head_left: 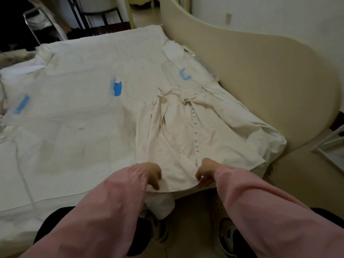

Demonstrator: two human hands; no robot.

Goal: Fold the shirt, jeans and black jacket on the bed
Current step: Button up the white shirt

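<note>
**Two hands hold the bottom of a cream shirt**

The left hand (152, 174) is at about 6 o'clock. Its fingers curl down and grip the bottom edge of the shirt (178, 131). The right hand (204, 173) is just beside it, toward 5 o'clock. Its fingers are bent and pinch the same edge. Both arms wear soft pink sleeves (104, 211) with puffy, gathered cuffs.

The shirt lies on the bed (74, 118), going from the hands up toward 12 o'clock. It is cream cloth, thin and wrinkled. A straight row of small round buttons (195, 127) runs up its middle. The collar (173, 92) is at the far end, a bit crumpled. One shirt arm spreads out wide toward 3 o'clock and reaches the side of the bed.

A lumpy bit of white cloth (160, 203) hangs off the bed edge under the left hand. I cannot tell if it is part of the shirt.

The bed has a white, creased sheet. Blue tape (117, 88) is stuck on it at 11 o'clock, with more at 9 and 1 o'clock. A thin white cord (24, 183) trails over the sheet at 8 o'clock.

A smooth, curvy cream headboard (260, 81) stands at 2 o'clock. A black and white shoe (229, 233) is on the floor at 5 o'clock. A metal chair (37, 21) is at 11 o'clock, far back.
</note>
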